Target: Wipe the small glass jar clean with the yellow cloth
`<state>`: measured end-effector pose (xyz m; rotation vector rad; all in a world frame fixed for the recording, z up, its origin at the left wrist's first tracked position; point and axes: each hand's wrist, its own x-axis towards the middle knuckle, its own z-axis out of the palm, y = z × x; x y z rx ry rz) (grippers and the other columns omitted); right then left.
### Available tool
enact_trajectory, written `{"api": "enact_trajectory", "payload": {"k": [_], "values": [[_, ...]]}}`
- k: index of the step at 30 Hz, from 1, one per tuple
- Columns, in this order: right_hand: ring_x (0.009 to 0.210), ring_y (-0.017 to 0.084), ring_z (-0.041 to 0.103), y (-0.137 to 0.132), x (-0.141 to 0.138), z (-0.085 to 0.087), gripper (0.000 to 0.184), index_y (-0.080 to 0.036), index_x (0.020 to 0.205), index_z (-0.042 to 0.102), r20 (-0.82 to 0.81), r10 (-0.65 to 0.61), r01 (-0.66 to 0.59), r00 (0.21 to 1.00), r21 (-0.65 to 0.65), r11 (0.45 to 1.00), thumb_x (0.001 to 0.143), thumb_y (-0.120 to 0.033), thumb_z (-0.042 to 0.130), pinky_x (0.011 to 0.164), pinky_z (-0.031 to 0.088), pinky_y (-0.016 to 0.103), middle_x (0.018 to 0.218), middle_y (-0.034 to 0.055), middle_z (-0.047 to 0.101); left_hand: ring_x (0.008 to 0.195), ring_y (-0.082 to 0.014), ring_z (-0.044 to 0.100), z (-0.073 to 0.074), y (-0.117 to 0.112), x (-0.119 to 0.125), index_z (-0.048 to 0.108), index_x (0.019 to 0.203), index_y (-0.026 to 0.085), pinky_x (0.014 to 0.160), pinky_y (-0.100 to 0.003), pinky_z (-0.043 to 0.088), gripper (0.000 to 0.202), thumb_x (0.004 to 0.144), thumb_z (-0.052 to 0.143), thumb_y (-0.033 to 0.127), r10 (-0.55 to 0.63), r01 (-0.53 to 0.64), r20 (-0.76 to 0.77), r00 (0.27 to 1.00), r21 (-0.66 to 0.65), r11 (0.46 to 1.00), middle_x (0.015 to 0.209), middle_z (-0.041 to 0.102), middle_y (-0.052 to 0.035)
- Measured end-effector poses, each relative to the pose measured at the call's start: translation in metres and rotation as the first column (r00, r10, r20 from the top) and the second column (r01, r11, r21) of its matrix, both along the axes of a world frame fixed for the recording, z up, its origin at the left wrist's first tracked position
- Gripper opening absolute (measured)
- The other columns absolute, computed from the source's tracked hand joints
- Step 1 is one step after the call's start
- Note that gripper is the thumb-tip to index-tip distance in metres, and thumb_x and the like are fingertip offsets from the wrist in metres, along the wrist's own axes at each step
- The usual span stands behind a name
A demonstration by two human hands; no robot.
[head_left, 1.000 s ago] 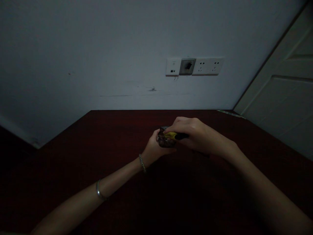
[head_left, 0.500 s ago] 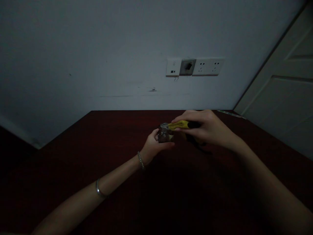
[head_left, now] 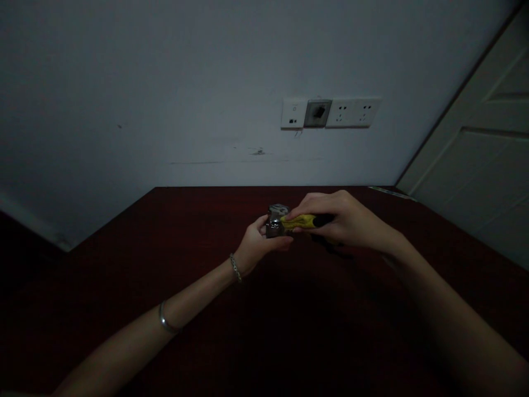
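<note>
My left hand is closed around a small, shiny, see-through bottle, with the thumb below it and the fingers at its far side. The bottle's top looks faceted and pale. In my right hand is a yellow-and-black cloth, pinched between thumb and fingers. Its yellow end presses against the right side of the bottle, just under the top. The dark part runs back beneath the palm, where dim light hides its shape. Both hands are held over the dark red table.
Behind the table rises a pale wall with a row of sockets and some scuff marks. A white panelled door stands to the right. Near the far right edge of the table lies a thin pale strip.
My right hand has moved slightly down and left, bringing the cloth from the bottle's top down to its side. My left hand has shifted only a little and still holds the bottle.
</note>
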<state>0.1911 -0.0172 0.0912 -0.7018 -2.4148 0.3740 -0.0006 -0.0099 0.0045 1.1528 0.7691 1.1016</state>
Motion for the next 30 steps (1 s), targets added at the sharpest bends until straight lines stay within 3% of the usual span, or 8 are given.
{"api": "enact_trajectory", "payload": {"k": [4,10,14,17,21,24,30], "values": [[0.077,0.012,0.065,-0.002,-0.004,0.001,0.023,-0.02,0.104,0.07,0.017,0.003,-0.003,1.0,-0.007,1.0,0.082,-0.015,0.067,0.069,0.049,0.023,0.091,0.0033,0.071,0.069,-0.0126,0.063,0.0,0.003,-0.001,0.056,0.103,0.012,0.063,-0.028,0.056,0.056,0.054,0.083,0.015,0.014,-0.014,0.002,1.0,0.002,1.0,0.089,0.066,-0.0046],[0.08,0.013,0.067,-0.002,-0.005,0.001,0.023,-0.022,0.103,0.071,0.004,0.014,-0.014,1.0,-0.059,0.998,0.08,-0.024,0.07,0.073,0.051,0.025,0.093,0.0018,0.073,0.075,-0.0142,0.064,0.001,0.004,-0.001,0.057,0.102,0.012,0.066,-0.029,0.056,0.052,0.057,0.082,0.018,0.014,-0.014,-0.001,1.0,0.005,1.0,0.094,0.066,-0.0066],[0.08,0.015,0.068,-0.004,-0.003,0.003,0.022,-0.021,0.1,0.071,-0.053,-0.053,0.049,0.997,-0.078,0.996,0.08,-0.029,0.07,0.073,0.052,0.026,0.094,0.0026,0.073,0.076,-0.0146,0.063,0.0,0.002,0.0,0.056,0.106,0.012,0.065,-0.028,0.056,0.059,0.054,0.083,0.015,0.016,-0.016,-0.007,1.0,0.009,1.0,0.096,0.065,-0.0069],[0.086,0.016,0.067,-0.003,-0.002,0.001,0.02,-0.019,0.1,0.071,-0.129,-0.118,0.118,0.985,-0.011,0.993,0.081,-0.027,0.069,0.077,0.052,0.028,0.097,0.0046,0.073,0.079,-0.0153,0.063,-0.003,0.001,0.002,0.056,0.107,0.012,0.066,-0.028,0.055,0.064,0.049,0.084,0.012,0.029,-0.029,-0.017,0.999,0.012,1.0,0.096,0.066,-0.007],[0.088,0.018,0.066,0.002,-0.003,-0.006,0.022,-0.02,0.103,0.07,-0.112,-0.109,0.12,0.988,0.102,0.988,0.081,-0.023,0.069,0.079,0.051,0.031,0.098,0.0057,0.072,0.086,-0.0179,0.065,-0.004,0.003,0.005,0.056,0.104,0.013,0.078,-0.033,0.054,0.065,0.047,0.085,0.01,0.072,-0.071,-0.03,0.997,0.034,0.997,0.099,0.068,-0.0081],[0.085,0.017,0.065,0.004,-0.003,-0.008,0.023,-0.02,0.104,0.07,-0.118,-0.093,0.106,0.989,0.11,0.988,0.081,-0.023,0.069,0.075,0.052,0.03,0.095,0.0063,0.071,0.091,-0.0191,0.065,-0.004,0.005,0.005,0.054,0.107,0.014,0.086,-0.035,0.052,0.068,0.046,0.085,0.01,0.109,-0.108,-0.023,0.994,0.062,0.992,0.101,0.068,-0.0085],[0.081,0.015,0.064,0.002,-0.004,-0.005,0.024,-0.02,0.103,0.072,-0.117,-0.032,0.04,0.993,0.068,0.997,0.08,-0.023,0.071,0.071,0.051,0.027,0.09,0.0058,0.071,0.094,-0.0196,0.065,-0.002,0.004,0.004,0.054,0.109,0.014,0.09,-0.036,0.051,0.069,0.048,0.085,0.011,0.134,-0.134,-0.002,0.991,0.094,0.987,0.105,0.067,-0.0092]]}}
